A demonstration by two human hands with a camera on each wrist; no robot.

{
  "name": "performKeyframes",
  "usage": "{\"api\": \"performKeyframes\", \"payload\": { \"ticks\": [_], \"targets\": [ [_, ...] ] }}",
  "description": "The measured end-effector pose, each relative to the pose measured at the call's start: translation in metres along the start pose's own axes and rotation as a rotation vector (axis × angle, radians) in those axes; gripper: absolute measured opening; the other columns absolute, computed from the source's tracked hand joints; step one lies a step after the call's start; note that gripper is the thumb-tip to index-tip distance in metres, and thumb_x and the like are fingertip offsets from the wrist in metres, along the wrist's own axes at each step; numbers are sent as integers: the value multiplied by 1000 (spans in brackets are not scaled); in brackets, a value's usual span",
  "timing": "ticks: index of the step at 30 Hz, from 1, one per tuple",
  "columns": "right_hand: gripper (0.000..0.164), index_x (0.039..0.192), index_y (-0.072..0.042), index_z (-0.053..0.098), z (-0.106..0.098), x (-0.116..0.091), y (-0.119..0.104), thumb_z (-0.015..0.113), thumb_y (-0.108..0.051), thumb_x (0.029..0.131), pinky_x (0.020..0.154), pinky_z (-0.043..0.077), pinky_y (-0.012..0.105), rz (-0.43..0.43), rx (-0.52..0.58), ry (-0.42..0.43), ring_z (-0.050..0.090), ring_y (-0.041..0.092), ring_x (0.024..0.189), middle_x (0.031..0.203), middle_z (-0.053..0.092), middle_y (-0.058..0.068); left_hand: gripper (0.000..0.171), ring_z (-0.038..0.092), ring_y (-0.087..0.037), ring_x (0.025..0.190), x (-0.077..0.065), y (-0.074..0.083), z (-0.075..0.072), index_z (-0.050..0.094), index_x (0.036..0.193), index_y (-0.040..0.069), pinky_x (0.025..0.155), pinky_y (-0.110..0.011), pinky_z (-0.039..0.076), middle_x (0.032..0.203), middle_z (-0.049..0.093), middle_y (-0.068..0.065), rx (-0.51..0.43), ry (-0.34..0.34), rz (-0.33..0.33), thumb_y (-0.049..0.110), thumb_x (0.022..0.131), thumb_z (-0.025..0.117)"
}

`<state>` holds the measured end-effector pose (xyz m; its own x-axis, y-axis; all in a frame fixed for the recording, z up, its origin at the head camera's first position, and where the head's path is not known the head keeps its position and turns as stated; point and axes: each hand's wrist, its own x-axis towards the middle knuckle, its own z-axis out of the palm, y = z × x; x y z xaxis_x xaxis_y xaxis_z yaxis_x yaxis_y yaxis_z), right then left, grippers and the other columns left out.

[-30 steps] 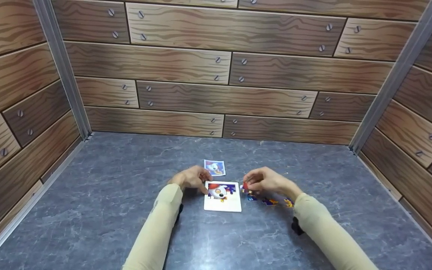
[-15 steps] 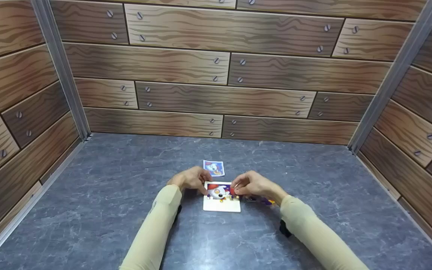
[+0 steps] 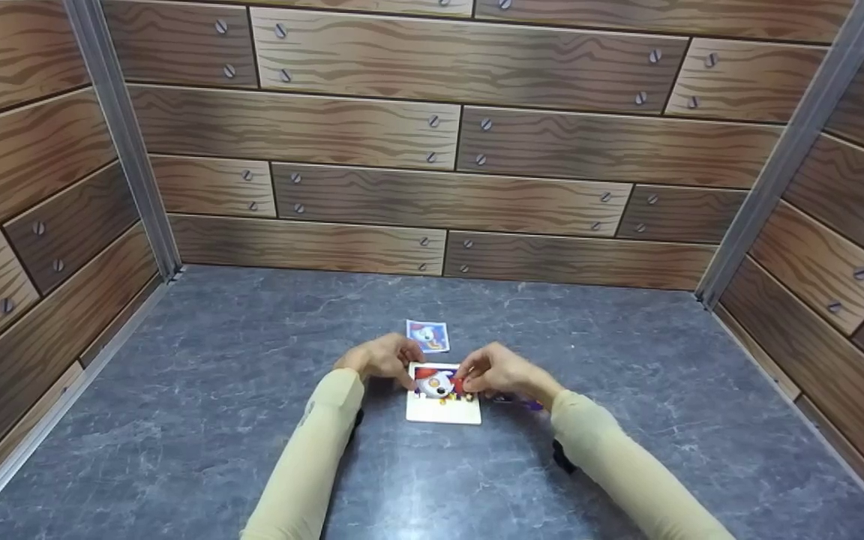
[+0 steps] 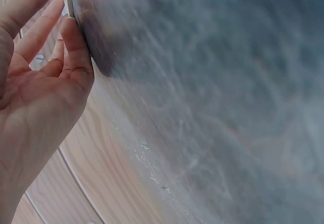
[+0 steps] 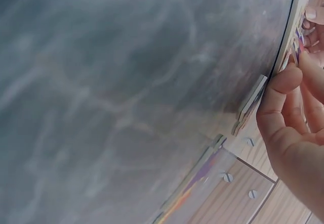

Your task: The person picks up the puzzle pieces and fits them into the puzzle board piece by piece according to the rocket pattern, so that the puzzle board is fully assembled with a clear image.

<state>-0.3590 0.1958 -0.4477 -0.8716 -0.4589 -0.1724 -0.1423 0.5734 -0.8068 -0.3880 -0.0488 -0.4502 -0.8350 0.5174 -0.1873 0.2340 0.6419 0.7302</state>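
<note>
A white puzzle board (image 3: 443, 412) lies on the grey table, its upper part filled with pieces showing a white cartoon animal and its lower part bare. My left hand (image 3: 387, 355) steadies the board's upper left corner, thumb on the left edge and fingers at the top. In the left wrist view the thumb (image 4: 77, 49) presses against the board's thin edge. Over the board's right side, my right hand (image 3: 505, 367) pinches a reddish puzzle piece (image 3: 457, 385) between thumb and fingers. The fingertips partly hide that piece.
Just behind the board lies a small picture card (image 3: 429, 336) with a similar animal. Loose puzzle pieces (image 3: 529, 403) lie right of the board, partly under my right hand; the right wrist view shows a purple and yellow piece (image 5: 195, 176). Wood-patterned walls (image 3: 447, 135) enclose the table.
My right hand has moved left from beside the board to over its right side, carrying the reddish puzzle piece. My left hand has stayed at the board's corner.
</note>
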Motion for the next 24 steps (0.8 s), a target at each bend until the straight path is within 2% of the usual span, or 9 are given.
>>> {"api": "performKeyframes", "payload": {
  "ticks": [5,14,16,21,24],
  "targets": [
    [18,99,3,73,2,0,-2,73,2,81,53,42,20,-20,-33,12,52,6,61,73,63,-2,38,50,-12,84,0,0,1,67,109,4,73,-23,42,97,61,-4,-11,-2,8,-1,74,80],
    [18,97,4,72,5,1,-4,76,-1,80,50,42,20,-68,-89,40,50,4,58,70,60,-3,38,49,-13,84,0,1,0,67,109,4,73,-24,42,98,61,-3,-41,-7,-2,0,74,81],
    [19,97,3,72,4,0,-3,76,0,79,52,43,20,-86,-93,27,52,5,61,73,64,-1,38,49,-13,84,0,1,1,66,109,3,73,-23,41,97,61,-3,-50,-8,-1,-1,74,81],
    [26,100,5,72,3,1,-2,78,3,75,61,46,21,-155,-116,-38,56,7,70,87,70,17,39,49,-12,83,1,-1,1,66,109,2,72,-22,41,97,61,-3,-46,-8,8,-1,74,81],
    [28,100,6,72,3,1,-1,79,5,73,65,46,21,-181,-136,-52,56,7,72,90,70,20,38,49,-13,85,1,-1,0,66,110,5,74,-24,42,99,61,-3,-39,-6,-12,0,75,81]
  ]
}}
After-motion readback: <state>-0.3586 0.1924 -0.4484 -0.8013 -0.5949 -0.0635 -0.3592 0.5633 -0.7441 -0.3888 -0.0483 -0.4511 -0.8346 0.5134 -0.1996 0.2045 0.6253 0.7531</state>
